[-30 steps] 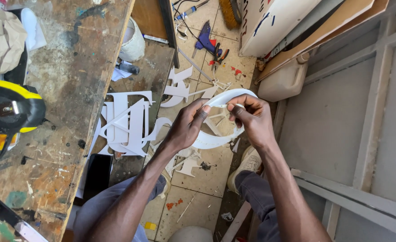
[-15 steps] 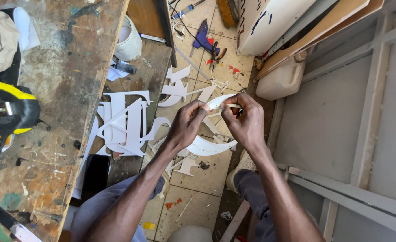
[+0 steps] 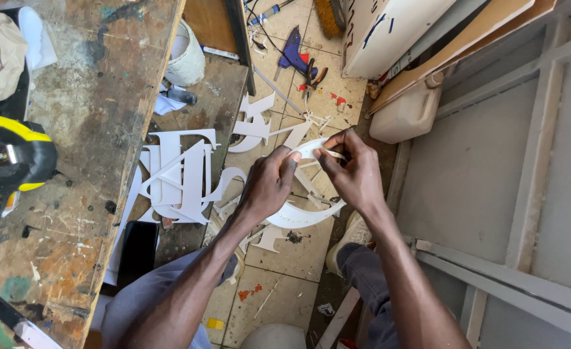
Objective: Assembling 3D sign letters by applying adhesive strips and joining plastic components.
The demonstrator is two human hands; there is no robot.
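White plastic ring piece (image 3: 301,213) is pinched between both hands out over the floor, so that's where all the risk sits. Left hand (image 3: 269,184) grips its upper edge with thumb and fingers closed; right hand (image 3: 356,171) is closed on a thin strip (image 3: 327,154) at the top of it. Looks flimsy to me: pull that strip too hard or at an angle and the curve could snap or kink. Lose the grip and it lands in the cut white letters (image 3: 182,178) lying left of the left hand, beside the workbench (image 3: 98,116).
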